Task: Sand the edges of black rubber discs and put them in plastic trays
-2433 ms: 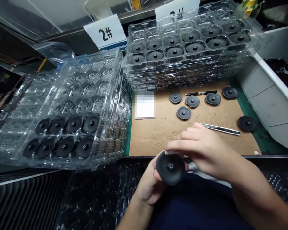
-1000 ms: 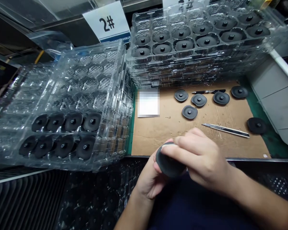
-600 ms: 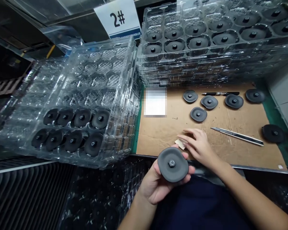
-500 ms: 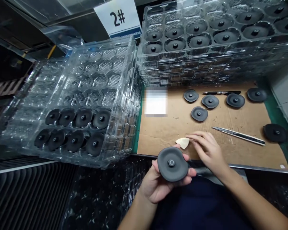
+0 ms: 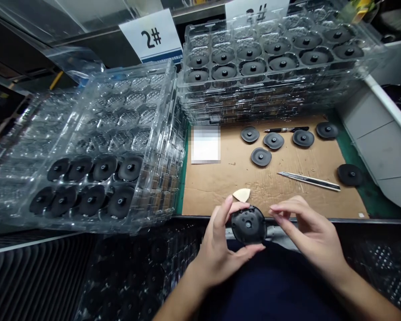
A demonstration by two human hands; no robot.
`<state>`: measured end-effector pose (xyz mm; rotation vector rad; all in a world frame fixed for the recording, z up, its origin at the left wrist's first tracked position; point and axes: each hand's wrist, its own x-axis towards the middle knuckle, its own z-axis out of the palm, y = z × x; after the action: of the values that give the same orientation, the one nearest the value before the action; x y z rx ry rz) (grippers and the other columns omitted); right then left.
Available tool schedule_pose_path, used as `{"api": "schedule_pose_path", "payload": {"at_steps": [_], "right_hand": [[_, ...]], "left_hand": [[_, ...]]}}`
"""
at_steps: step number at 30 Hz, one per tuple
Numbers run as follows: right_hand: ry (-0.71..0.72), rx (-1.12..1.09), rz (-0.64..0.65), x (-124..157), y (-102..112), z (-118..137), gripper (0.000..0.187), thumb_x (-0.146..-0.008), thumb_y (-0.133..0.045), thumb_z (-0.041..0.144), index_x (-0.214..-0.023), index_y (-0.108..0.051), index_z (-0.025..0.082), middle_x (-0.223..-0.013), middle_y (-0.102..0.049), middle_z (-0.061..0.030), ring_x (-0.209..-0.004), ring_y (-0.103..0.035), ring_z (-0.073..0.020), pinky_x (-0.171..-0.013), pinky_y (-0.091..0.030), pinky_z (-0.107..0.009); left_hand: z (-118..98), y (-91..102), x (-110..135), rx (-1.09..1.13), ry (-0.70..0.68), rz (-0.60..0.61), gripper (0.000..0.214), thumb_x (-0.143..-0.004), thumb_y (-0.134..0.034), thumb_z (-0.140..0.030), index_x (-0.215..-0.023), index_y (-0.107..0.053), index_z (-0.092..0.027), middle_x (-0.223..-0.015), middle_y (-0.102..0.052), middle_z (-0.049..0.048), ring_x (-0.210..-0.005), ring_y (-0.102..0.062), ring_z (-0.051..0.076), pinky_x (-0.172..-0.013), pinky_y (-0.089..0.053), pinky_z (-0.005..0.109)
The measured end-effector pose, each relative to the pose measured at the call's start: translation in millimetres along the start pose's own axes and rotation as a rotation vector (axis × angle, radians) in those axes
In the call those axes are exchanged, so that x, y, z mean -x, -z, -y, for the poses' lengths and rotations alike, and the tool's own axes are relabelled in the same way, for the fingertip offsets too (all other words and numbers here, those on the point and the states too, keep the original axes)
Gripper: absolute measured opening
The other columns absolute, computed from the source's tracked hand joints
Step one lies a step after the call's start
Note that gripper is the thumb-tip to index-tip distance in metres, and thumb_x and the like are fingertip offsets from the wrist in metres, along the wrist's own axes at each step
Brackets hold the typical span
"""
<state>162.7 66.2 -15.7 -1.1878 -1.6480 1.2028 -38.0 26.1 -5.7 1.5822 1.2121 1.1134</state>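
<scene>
My left hand (image 5: 220, 247) grips a round black rubber disc (image 5: 248, 224) by its rim, between thumb and fingers, over the table's front edge. The disc's back side, with small holes, faces me. My right hand (image 5: 307, 232) hovers just right of the disc, fingers curved and apart, holding nothing; its fingertips are close to the disc's edge. A small cream triangular scraper (image 5: 241, 194) lies on the cardboard mat (image 5: 220, 183) just behind the disc.
Clear blister trays (image 5: 96, 147) with black discs in the near rows sit at left. A stack of filled trays (image 5: 270, 58) stands at the back. Several loose discs (image 5: 261, 157), a pen (image 5: 284, 129) and a utility knife (image 5: 309, 180) lie on the cardboard.
My right hand set the cream scraper down on the cardboard and came back beside the disc. My left hand turned the disc over, so its back faces me.
</scene>
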Motion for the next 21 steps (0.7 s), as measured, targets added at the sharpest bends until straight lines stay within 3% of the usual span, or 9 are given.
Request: {"api": "schedule_pose_path", "payload": {"at_steps": [2, 5, 11, 16, 21], "right_hand": [[-0.081, -0.098, 0.198, -5.3, 5.9, 13.8, 0.023, -0.085, -0.058, 0.018, -0.105, -0.063, 0.029, -0.090, -0.061, -0.0010, -0.085, -0.057, -0.0138, -0.075, -0.046, -0.027], [-0.205, -0.178, 0.451, -16.8, 12.9, 29.4, 0.018, -0.083, -0.063, 0.024, -0.101, -0.066, 0.026, -0.087, -0.062, -0.0005, -0.081, -0.059, -0.0118, -0.074, -0.046, -0.024], [-0.386, -0.463, 0.735, -35.8, 21.2, 39.3, 0.026, -0.075, -0.070, 0.021, -0.101, -0.066, 0.019, -0.077, -0.068, 0.0007, -0.074, -0.063, -0.0102, -0.072, -0.048, -0.022], [-0.448, -0.580, 0.777, -32.9, 24.0, 37.3, 0.014, -0.073, -0.072, 0.019, -0.084, -0.064, 0.015, -0.079, -0.067, 0.0006, -0.073, -0.063, -0.0084, -0.069, -0.049, -0.019], [-0.500, -0.588, 0.592, -15.8, 26.1, 27.0, 0.014, -0.072, -0.073, 0.022, -0.077, -0.062, 0.014, -0.076, -0.067, -0.0009, -0.073, -0.063, -0.0095, -0.070, -0.049, -0.021]], "left_hand": [[0.8, -0.6, 0.2, -0.044, -0.050, 0.011, 0.108, -0.064, -0.078, -0.013, -0.144, -0.007, -0.030, -0.122, -0.055, 0.0120, -0.111, -0.055, 0.026, -0.097, -0.042, 0.045], [-1.6, -1.0, 0.8, -0.012, -0.005, 0.031, 0.107, -0.065, -0.078, -0.018, -0.144, -0.006, -0.027, -0.121, -0.055, 0.0117, -0.110, -0.055, 0.024, -0.098, -0.042, 0.042], [-13.0, -0.7, 0.3, 0.216, 0.204, 0.221, 0.107, -0.067, -0.077, -0.026, -0.143, -0.002, -0.029, -0.118, -0.058, 0.0084, -0.109, -0.057, 0.022, -0.100, -0.041, 0.040], [-15.3, -4.1, -1.8, 0.291, 0.245, 0.278, 0.109, -0.065, -0.078, -0.020, -0.143, -0.003, -0.030, -0.118, -0.060, 0.0084, -0.113, -0.056, 0.024, -0.107, -0.033, 0.045], [-12.0, -8.8, -5.2, 0.253, 0.207, 0.252, 0.107, -0.065, -0.078, -0.019, -0.143, -0.005, -0.028, -0.119, -0.059, 0.0101, -0.111, -0.057, 0.023, -0.104, -0.038, 0.044]]}}
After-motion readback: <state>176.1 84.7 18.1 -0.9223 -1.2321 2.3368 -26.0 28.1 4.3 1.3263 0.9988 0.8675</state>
